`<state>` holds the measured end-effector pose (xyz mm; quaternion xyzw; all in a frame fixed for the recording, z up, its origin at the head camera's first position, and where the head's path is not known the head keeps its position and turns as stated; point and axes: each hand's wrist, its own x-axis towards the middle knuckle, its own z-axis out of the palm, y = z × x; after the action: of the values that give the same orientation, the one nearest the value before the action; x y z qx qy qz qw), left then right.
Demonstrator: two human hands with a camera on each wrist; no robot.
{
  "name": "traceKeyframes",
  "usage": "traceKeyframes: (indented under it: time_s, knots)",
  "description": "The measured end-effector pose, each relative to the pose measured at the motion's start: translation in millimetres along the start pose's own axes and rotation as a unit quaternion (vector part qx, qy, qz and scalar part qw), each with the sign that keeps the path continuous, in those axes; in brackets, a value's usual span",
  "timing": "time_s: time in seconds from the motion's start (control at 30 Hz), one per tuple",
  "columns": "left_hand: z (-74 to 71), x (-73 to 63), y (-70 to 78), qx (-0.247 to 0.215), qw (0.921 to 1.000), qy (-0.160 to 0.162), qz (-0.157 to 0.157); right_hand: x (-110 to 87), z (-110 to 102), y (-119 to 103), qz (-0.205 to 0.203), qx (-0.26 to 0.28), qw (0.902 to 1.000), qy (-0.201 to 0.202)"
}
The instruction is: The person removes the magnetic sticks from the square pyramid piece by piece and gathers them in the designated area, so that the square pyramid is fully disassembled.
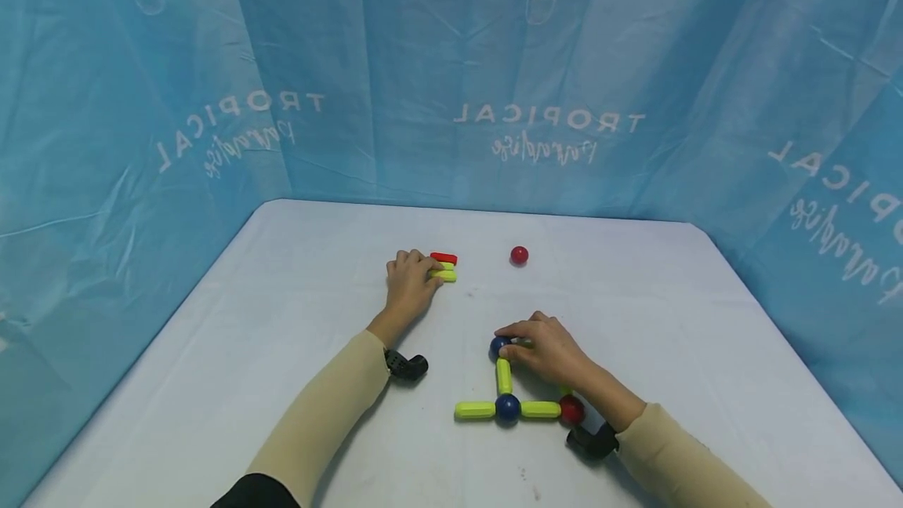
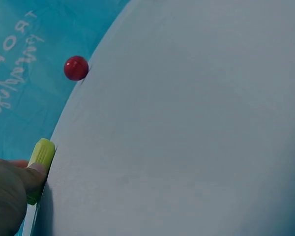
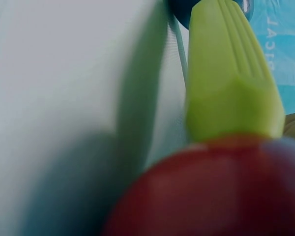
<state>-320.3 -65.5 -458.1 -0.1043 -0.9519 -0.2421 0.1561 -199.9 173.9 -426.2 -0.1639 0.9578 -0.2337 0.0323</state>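
Note:
My left hand (image 1: 411, 284) pinches a yellow-green rod (image 2: 42, 153) between thumb and fingers at the back of the table. Beside it lie another yellow-green rod (image 1: 447, 266) and a red rod (image 1: 444, 259). My right hand (image 1: 550, 347) grips the blue ball (image 1: 499, 346) at the far left corner of a joined frame of rods and balls. From that ball an upright rod (image 1: 504, 376) leads to a second blue ball (image 1: 507, 408). One rod (image 1: 475, 411) sticks out leftward; another (image 1: 540, 410) reaches a red ball (image 1: 571, 410). My right hand and wrist hide the frame's far right part.
A loose red ball (image 1: 519, 255) lies at the back of the white table (image 1: 635, 281). Blue printed sheeting (image 1: 423, 61) hangs behind the table and along both sides. Each wrist wears a black camera, the right one (image 1: 592, 442) close beside the frame's red ball.

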Motion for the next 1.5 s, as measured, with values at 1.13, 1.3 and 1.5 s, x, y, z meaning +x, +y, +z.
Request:
traceKeyframes:
  time_s: [1.13,1.3,1.5]
  knots:
    - [2.0,15.2,2.8,0.041,0.9986,0.004,-0.034,-72.1,16,-14,-0.134,-0.033,0.9877,0.074]
    - [-5.4,8.2,11.3,-0.003,0.9994,0.016,-0.030,-69.6,19,-13,-0.141,-0.036,0.9860,0.082]
    - [-26.6,-34.4,34.3,-0.099,0.9951,0.000,0.006,-59.4,19,-16,-0.125,-0.041,0.9884,0.075]
